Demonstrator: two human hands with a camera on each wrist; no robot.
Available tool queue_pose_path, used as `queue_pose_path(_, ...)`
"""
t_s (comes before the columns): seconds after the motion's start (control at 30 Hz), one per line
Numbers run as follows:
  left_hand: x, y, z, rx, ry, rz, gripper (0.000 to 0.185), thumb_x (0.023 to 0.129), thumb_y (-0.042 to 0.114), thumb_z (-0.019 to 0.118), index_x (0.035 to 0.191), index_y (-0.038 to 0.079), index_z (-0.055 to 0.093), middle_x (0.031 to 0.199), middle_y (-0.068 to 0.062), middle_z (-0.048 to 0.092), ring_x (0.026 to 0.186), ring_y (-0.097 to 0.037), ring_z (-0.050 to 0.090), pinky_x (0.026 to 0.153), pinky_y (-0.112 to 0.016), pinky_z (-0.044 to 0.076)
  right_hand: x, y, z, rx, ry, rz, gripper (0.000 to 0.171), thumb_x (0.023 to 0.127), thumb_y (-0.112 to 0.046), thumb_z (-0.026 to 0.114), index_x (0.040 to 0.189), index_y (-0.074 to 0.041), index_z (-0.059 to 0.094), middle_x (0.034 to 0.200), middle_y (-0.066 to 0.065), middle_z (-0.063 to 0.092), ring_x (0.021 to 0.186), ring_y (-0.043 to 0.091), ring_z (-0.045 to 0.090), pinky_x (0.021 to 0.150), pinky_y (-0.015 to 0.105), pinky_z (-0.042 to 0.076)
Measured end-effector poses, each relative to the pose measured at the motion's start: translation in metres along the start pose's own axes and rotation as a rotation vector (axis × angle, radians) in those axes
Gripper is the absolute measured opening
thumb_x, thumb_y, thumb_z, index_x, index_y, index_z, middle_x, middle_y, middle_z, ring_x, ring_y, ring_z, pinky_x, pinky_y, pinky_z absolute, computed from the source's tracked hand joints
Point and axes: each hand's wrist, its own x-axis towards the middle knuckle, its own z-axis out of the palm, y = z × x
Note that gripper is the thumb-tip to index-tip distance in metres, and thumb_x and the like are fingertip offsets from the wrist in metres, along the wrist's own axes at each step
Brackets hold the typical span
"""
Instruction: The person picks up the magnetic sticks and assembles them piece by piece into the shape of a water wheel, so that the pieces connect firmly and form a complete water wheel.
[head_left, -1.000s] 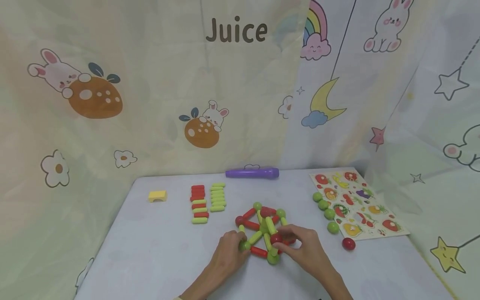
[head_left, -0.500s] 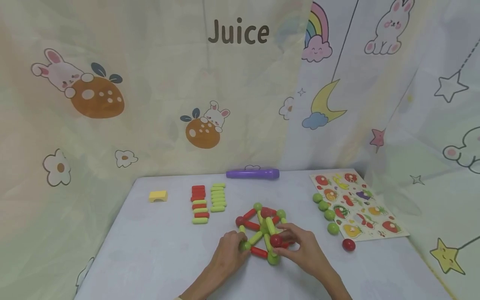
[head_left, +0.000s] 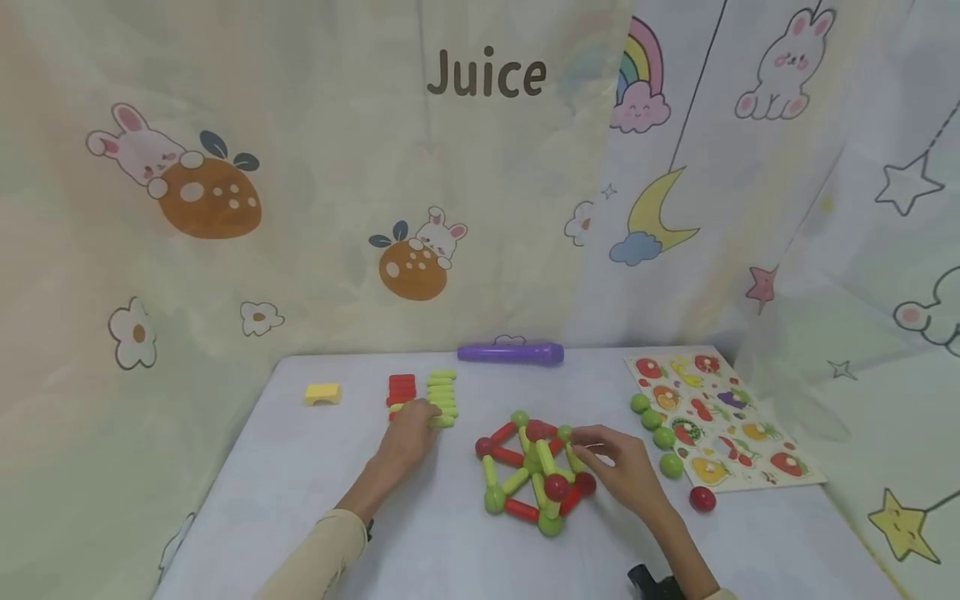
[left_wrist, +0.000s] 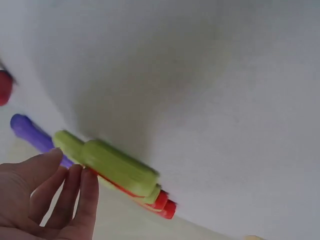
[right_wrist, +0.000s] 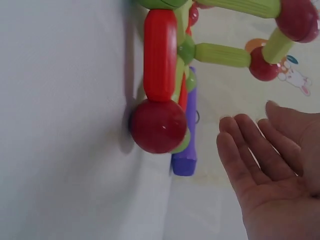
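A frame of red and green sticks (head_left: 522, 509) joined by red and green balls stands on the table in the head view, a red ball (head_left: 557, 487) raised on its near side. My left hand (head_left: 411, 432) reaches over the rows of loose sticks. In the left wrist view its thumb and fingers are parted, the tips right at the end of a green stick (left_wrist: 120, 167). The hand hides part of the rows in the head view. Just right of the frame is my right hand (head_left: 621, 462), fingers loosely bent around nothing. The right wrist view shows it apart from the frame's red corner ball (right_wrist: 157, 125).
Red sticks (head_left: 402, 385) and green sticks (head_left: 442, 385) lie in two columns. A yellow block (head_left: 322, 393) is at far left, a purple tapered rod (head_left: 510, 354) along the back. On the right, green balls (head_left: 671, 465) and a red ball (head_left: 702, 499) border a fruit-picture board (head_left: 708, 471).
My left hand has left the frame's left corner and moved back and left to the loose sticks. My right hand has let go near the raised red ball and drawn back slightly rightward.
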Motion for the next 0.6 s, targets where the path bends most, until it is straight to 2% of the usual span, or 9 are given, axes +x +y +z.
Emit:
queue_pose_path(0.07,0.005,-0.004,0.006,0.054,-0.004,0.006,0.019,0.094,-0.007,0.074,0.113,-0.007,0.079,0.111,-0.019,0.076,0.108,-0.033,0.071,0.096,-0.047,0.06,0.004,0.003,0.003,0.019,-0.017,0.014,0.027,0.096,0.003,0.077,0.122,-0.002,0.075,0.117,0.011,0.08,0.109,0.025,0.076,0.093,0.025,0.061)
queue_pose_path(0.17,0.008,-0.009,0.013,0.139,-0.027,0.042,0.019,0.094,-0.003,0.078,0.113,-0.002,0.081,0.107,-0.016,0.075,0.102,-0.029,0.068,0.09,-0.041,0.061,0.008,0.004,0.008,0.048,-0.028,0.042,0.028,0.096,0.006,0.076,0.123,-0.001,0.075,0.116,0.009,0.08,0.11,0.026,0.076,0.093,0.023,0.06)
queue_pose_path(0.23,0.009,-0.011,0.017,0.194,-0.048,0.076,0.021,0.093,0.002,0.083,0.114,0.001,0.082,0.104,-0.013,0.073,0.098,-0.026,0.066,0.086,-0.037,0.061,0.011,0.002,0.01,0.052,-0.035,0.058,0.028,0.096,0.006,0.076,0.123,-0.002,0.076,0.115,0.007,0.081,0.11,0.025,0.077,0.092,0.022,0.059)
queue_pose_path(0.37,0.008,-0.011,0.021,0.291,-0.069,0.159,0.028,0.088,0.009,0.09,0.114,0.003,0.081,0.107,-0.011,0.07,0.101,-0.025,0.065,0.087,-0.033,0.062,0.015,-0.001,0.013,0.037,-0.059,0.085,0.026,0.098,0.0,0.076,0.124,-0.008,0.077,0.115,0.003,0.081,0.111,0.025,0.077,0.092,0.022,0.059)
queue_pose_path(0.5,0.005,-0.008,0.021,0.327,-0.062,0.226,0.025,0.087,0.005,0.09,0.11,0.001,0.081,0.105,-0.011,0.068,0.099,-0.024,0.061,0.087,-0.033,0.061,0.017,-0.004,0.014,0.036,-0.068,0.088,0.027,0.098,0.0,0.077,0.123,-0.008,0.078,0.115,0.003,0.081,0.11,0.025,0.077,0.092,0.024,0.061)
queue_pose_path(0.6,0.002,-0.008,0.022,0.323,-0.051,0.234,0.023,0.088,0.004,0.089,0.109,0.002,0.08,0.102,-0.01,0.072,0.096,-0.022,0.059,0.083,-0.032,0.059,0.018,-0.006,0.014,0.043,-0.072,0.086,0.027,0.098,0.0,0.077,0.124,-0.008,0.077,0.115,0.002,0.081,0.11,0.025,0.077,0.092,0.025,0.061)
